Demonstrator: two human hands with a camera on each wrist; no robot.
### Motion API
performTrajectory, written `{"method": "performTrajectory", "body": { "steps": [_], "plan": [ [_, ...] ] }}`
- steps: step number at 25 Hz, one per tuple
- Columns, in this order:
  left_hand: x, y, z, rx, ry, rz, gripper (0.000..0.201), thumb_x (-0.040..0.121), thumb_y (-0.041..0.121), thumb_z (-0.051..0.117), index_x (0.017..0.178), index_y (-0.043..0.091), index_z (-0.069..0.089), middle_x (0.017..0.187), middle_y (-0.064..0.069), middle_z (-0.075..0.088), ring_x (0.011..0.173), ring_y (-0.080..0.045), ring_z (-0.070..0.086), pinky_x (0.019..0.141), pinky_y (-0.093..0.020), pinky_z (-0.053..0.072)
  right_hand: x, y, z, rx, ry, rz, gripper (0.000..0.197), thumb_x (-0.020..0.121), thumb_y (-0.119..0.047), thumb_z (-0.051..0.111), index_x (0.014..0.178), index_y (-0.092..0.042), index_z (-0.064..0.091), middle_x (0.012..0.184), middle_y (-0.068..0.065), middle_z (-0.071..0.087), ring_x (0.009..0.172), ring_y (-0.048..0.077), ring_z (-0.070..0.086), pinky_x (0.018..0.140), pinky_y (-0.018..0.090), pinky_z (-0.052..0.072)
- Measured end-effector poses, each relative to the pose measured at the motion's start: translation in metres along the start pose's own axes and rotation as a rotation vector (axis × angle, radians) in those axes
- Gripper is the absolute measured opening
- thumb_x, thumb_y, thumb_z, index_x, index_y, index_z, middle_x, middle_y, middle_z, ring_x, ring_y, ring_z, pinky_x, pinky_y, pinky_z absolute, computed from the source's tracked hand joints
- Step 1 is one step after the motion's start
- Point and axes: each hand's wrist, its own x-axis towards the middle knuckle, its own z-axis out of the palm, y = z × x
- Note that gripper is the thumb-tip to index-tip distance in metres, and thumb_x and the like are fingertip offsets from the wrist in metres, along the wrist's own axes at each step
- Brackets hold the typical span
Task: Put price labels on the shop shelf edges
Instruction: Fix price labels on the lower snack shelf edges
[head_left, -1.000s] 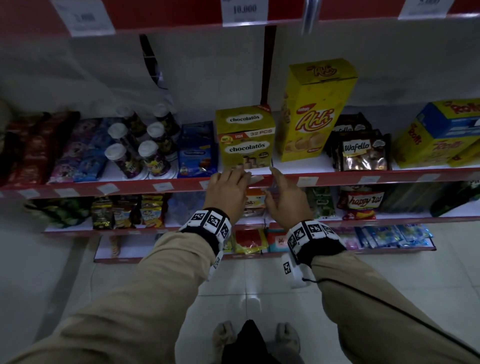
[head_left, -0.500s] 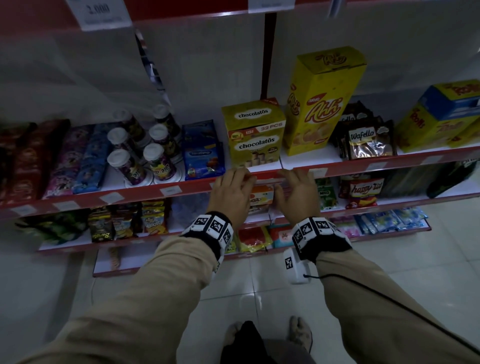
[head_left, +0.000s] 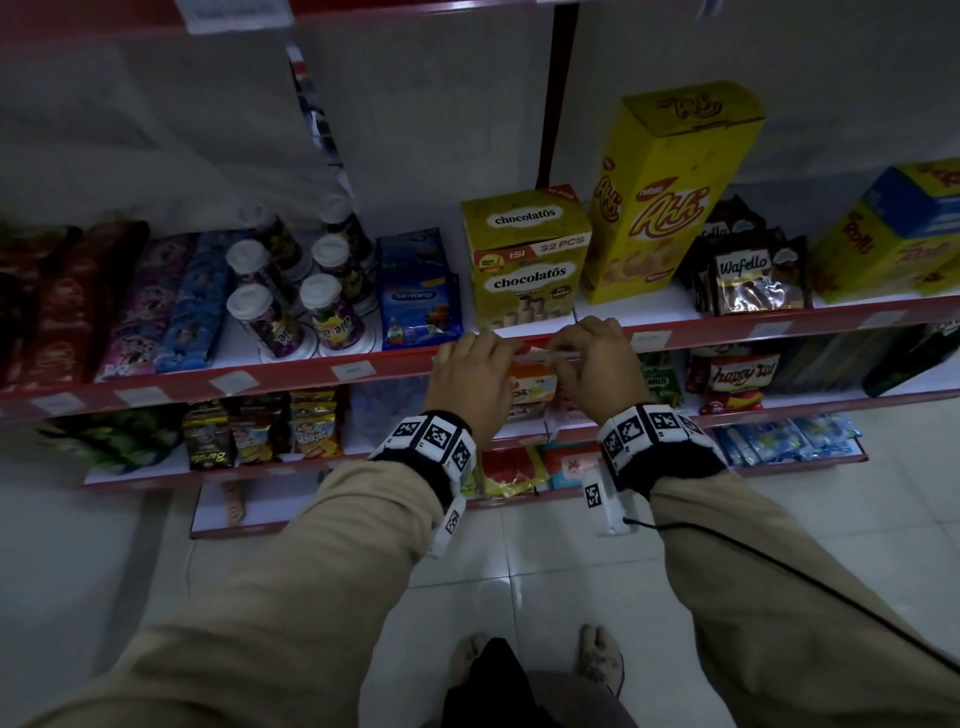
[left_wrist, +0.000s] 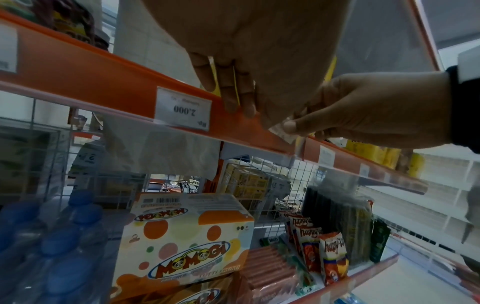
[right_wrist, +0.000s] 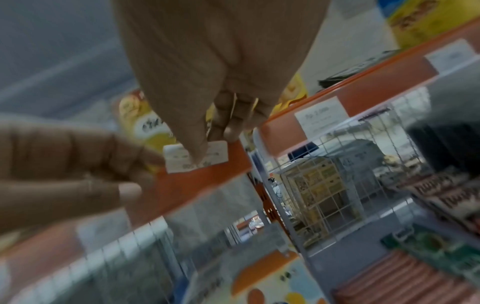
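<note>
Red shelf edge (head_left: 291, 375) meets both grips: right hand (head_left: 597, 364) pinching white label (right_wrist: 196, 157), left hand (head_left: 475, 379) fingers curled there.

Long tan fabric sleeves (head_left: 291, 587) on both arms, loose, creased. Each wrist has a black band with white square tiles printed with black fiducial markers (head_left: 434, 441); same on the right wrist (head_left: 652, 434). White plastic camera housing (head_left: 605, 501) hangs under the right band with one more marker on it; thin black cable (head_left: 779, 571) runs from it along the right sleeve. Left band has a similar white tab with marker (head_left: 451, 522). Dark trousers (head_left: 498, 686), bare feet (head_left: 597, 654) on the floor.
</note>
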Motion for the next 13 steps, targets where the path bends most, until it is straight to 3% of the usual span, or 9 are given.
{"method": "performTrajectory", "body": {
  "steps": [4,9,11,13],
  "plan": [
    [0.006,0.001,-0.001,-0.102,0.015,-0.072,0.035,0.098,0.037,0.040,0.124,0.017,0.053,0.122,-0.003,0.053,0.111,-0.026,0.043,0.090,-0.038,0.031,0.004,-0.005,-0.013,0.506,0.121,0.198,0.009,0.083,-0.016,0.072,0.084,-0.009,0.066,0.077,0.005,0.066,0.072,0.010,0.060,0.070,0.023,0.050],
    [0.008,0.004,0.002,-0.259,0.049,-0.145,0.037,0.100,0.042,0.034,0.127,0.026,0.053,0.128,0.001,0.054,0.114,-0.026,0.043,0.093,-0.040,0.036,0.009,-0.016,-0.014,0.887,0.079,0.333,0.026,0.079,0.003,0.071,0.099,-0.005,0.057,0.092,0.027,0.066,0.081,0.025,0.064,0.077,0.036,0.052],
    [0.008,0.005,0.004,-0.369,0.091,-0.162,0.036,0.099,0.042,0.038,0.127,0.026,0.055,0.125,0.000,0.057,0.109,-0.027,0.044,0.091,-0.041,0.038,0.007,-0.020,-0.010,0.954,0.019,0.340,0.032,0.078,0.006,0.071,0.103,-0.004,0.054,0.090,0.026,0.066,0.077,0.024,0.063,0.077,0.037,0.052],
    [0.009,0.006,0.006,-0.463,0.138,-0.183,0.031,0.097,0.040,0.045,0.119,0.024,0.063,0.117,-0.001,0.061,0.102,-0.027,0.045,0.087,-0.042,0.040,0.004,-0.023,-0.006,0.964,-0.032,0.330,0.034,0.077,0.005,0.072,0.104,-0.003,0.053,0.084,0.016,0.065,0.072,0.020,0.062,0.075,0.036,0.053]
  ]
}}
